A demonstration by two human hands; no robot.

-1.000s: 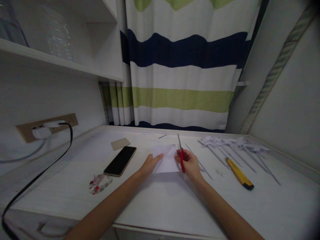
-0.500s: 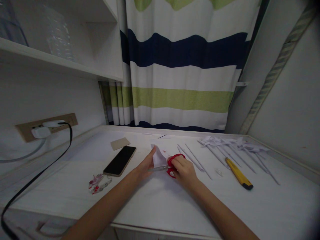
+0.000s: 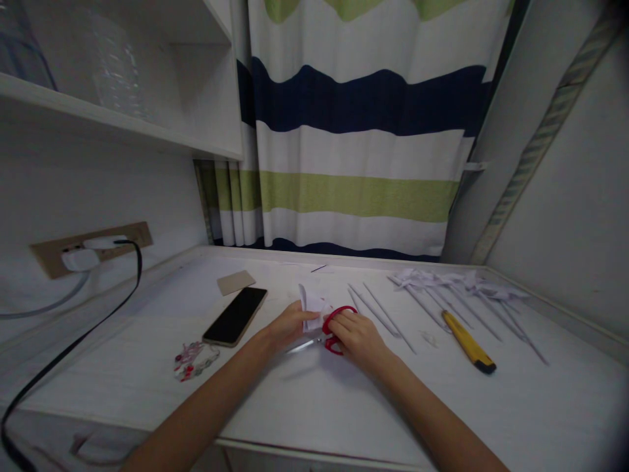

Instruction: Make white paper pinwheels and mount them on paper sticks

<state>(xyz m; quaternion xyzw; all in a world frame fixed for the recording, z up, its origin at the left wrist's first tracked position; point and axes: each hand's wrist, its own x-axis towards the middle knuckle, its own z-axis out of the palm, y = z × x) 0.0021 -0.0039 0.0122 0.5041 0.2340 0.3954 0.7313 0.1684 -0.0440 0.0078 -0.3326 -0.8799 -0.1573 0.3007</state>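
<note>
Pinching a folded white paper (image 3: 313,304) under its thumb, your left hand (image 3: 289,324) holds it over the table (image 3: 295,406); your right hand (image 3: 356,333) grips red-handled scissors (image 3: 328,342) just right of the paper, blades pointing left on its near side.

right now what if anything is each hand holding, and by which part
Left hand holds white paper by its left side; right hand holds scissors by their red handles.
</note>
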